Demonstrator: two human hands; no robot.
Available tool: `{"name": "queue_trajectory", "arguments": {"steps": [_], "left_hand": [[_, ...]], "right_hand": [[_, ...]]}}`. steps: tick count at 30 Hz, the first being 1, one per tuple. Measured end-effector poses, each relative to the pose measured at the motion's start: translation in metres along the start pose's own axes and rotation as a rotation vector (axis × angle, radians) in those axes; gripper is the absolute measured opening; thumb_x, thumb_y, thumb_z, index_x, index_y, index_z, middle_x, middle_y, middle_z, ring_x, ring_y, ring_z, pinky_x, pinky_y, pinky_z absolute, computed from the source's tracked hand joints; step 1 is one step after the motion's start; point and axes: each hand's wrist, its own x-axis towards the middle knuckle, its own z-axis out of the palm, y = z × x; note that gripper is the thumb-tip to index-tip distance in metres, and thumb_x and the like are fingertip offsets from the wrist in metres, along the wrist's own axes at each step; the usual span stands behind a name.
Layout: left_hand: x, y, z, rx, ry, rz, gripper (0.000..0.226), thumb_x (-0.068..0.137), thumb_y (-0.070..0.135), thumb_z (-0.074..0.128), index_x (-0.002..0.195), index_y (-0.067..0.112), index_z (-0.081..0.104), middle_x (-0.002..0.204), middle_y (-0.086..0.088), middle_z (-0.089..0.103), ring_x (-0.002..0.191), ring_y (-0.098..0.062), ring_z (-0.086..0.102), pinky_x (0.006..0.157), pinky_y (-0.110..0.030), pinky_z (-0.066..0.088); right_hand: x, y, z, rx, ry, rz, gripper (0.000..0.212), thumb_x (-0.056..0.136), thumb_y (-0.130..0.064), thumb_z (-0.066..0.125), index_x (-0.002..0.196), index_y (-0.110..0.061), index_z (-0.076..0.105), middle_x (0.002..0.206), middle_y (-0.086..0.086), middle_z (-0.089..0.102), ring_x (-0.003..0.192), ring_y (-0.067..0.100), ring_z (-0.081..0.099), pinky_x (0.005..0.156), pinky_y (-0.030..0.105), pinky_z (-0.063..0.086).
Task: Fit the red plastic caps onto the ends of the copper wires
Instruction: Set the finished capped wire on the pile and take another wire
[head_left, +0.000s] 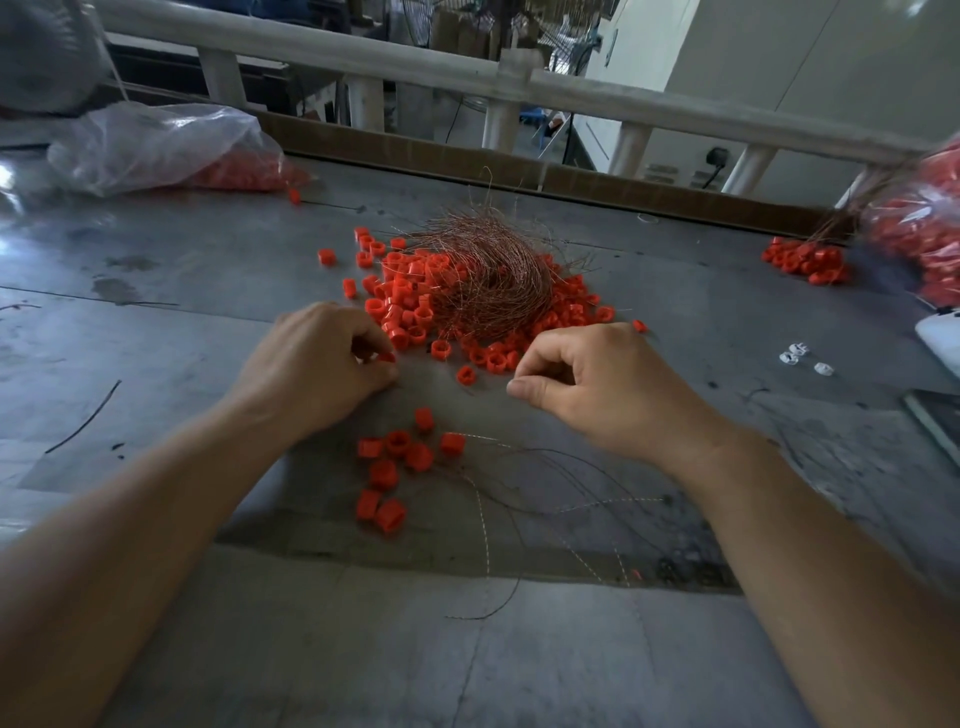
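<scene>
Left hand (322, 364) rests on the grey metal table (156, 291), its fingers curled in and pinching a red cap (385, 357) at their tips. Right hand (597, 379) lies beside it, fingers curled with the thumb close under the forefinger; whether a wire sits between them cannot be told. Just beyond both hands lies a heap of loose red caps (405, 306), with a tangle of copper wires (488, 270) on top of it. Between the forearms lies a small cluster of capped wires (395, 467). A clear plastic bag of caps (156, 145) lies far left.
</scene>
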Motion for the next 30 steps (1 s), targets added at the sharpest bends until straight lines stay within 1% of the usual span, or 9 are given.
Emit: {"name": "queue_trajectory", "arguments": {"steps": [3, 6, 9, 12, 16, 18, 22, 26, 30], "left_hand": [[-0.001, 0.002, -0.001, -0.02, 0.01, 0.009, 0.013, 0.076, 0.019, 0.072, 0.088, 0.018, 0.07, 0.082, 0.003, 0.056, 0.078, -0.016, 0.051, 0.069, -0.026, 0.034], [-0.006, 0.007, -0.005, -0.117, 0.023, 0.043, 0.009, 0.075, 0.016, 0.071, 0.078, 0.023, 0.067, 0.076, 0.006, 0.061, 0.074, -0.014, 0.055, 0.063, -0.025, 0.037], [-0.011, 0.014, -0.008, -0.172, 0.025, 0.097, 0.01, 0.075, 0.016, 0.071, 0.077, 0.024, 0.066, 0.074, 0.014, 0.06, 0.073, -0.004, 0.056, 0.065, -0.012, 0.038], [-0.014, 0.018, -0.009, -0.197, 0.009, 0.127, 0.012, 0.076, 0.017, 0.071, 0.077, 0.027, 0.065, 0.075, 0.017, 0.059, 0.075, 0.001, 0.055, 0.065, -0.007, 0.036], [-0.016, 0.021, -0.01, -0.212, 0.008, 0.15, 0.014, 0.076, 0.017, 0.07, 0.076, 0.029, 0.063, 0.074, 0.02, 0.057, 0.072, 0.004, 0.053, 0.061, 0.001, 0.035], [-0.016, 0.021, -0.01, -0.213, 0.009, 0.156, 0.012, 0.076, 0.017, 0.07, 0.078, 0.027, 0.065, 0.073, 0.021, 0.057, 0.071, 0.005, 0.053, 0.061, 0.004, 0.033], [-0.017, 0.023, -0.01, -0.217, 0.009, 0.155, 0.011, 0.076, 0.016, 0.071, 0.081, 0.025, 0.068, 0.073, 0.021, 0.058, 0.071, 0.006, 0.054, 0.062, 0.005, 0.033], [-0.019, 0.025, -0.012, -0.331, -0.001, 0.166, 0.023, 0.074, 0.016, 0.072, 0.073, 0.036, 0.062, 0.07, 0.022, 0.059, 0.068, 0.014, 0.055, 0.061, 0.004, 0.035], [-0.022, 0.027, -0.01, -0.452, -0.027, 0.228, 0.035, 0.072, 0.008, 0.072, 0.075, 0.04, 0.06, 0.069, 0.019, 0.065, 0.067, 0.008, 0.06, 0.062, -0.003, 0.045]], "right_hand": [[0.0, 0.003, 0.001, -0.014, 0.028, 0.024, 0.009, 0.083, -0.027, 0.065, 0.08, -0.019, 0.068, 0.068, -0.016, 0.058, 0.065, -0.003, 0.054, 0.062, 0.011, 0.044], [0.003, 0.006, 0.004, -0.008, 0.083, 0.025, 0.01, 0.083, -0.024, 0.065, 0.088, -0.017, 0.069, 0.086, -0.006, 0.062, 0.078, 0.007, 0.056, 0.074, 0.022, 0.046], [0.006, 0.007, 0.008, 0.011, 0.106, 0.016, 0.024, 0.084, -0.022, 0.064, 0.106, -0.014, 0.066, 0.112, -0.005, 0.051, 0.09, 0.005, 0.05, 0.077, 0.012, 0.038], [0.006, 0.008, 0.012, -0.011, 0.063, 0.009, 0.035, 0.085, -0.024, 0.062, 0.118, -0.012, 0.06, 0.138, -0.006, 0.037, 0.118, 0.006, 0.04, 0.094, 0.018, 0.035], [0.007, 0.012, 0.016, -0.071, -0.022, 0.013, 0.052, 0.088, -0.03, 0.058, 0.135, -0.014, 0.043, 0.148, -0.011, 0.025, 0.132, 0.005, 0.026, 0.1, 0.013, 0.016], [0.007, 0.014, 0.018, -0.071, -0.043, 0.009, 0.059, 0.088, -0.031, 0.057, 0.14, -0.016, 0.034, 0.149, -0.011, 0.024, 0.133, 0.003, 0.023, 0.101, 0.012, 0.013], [0.007, 0.013, 0.017, -0.006, 0.026, -0.029, 0.053, 0.088, -0.025, 0.058, 0.136, -0.012, 0.041, 0.144, -0.005, 0.035, 0.128, 0.006, 0.032, 0.103, 0.022, 0.032], [0.006, 0.006, 0.009, 0.091, 0.359, -0.176, 0.028, 0.083, -0.013, 0.063, 0.109, -0.003, 0.064, 0.114, 0.005, 0.06, 0.102, 0.011, 0.053, 0.09, 0.023, 0.042], [0.001, -0.001, -0.001, 0.124, 0.603, -0.359, 0.008, 0.079, -0.002, 0.065, 0.086, -0.002, 0.069, 0.089, -0.001, 0.06, 0.085, 0.011, 0.059, 0.078, 0.021, 0.049]]}}
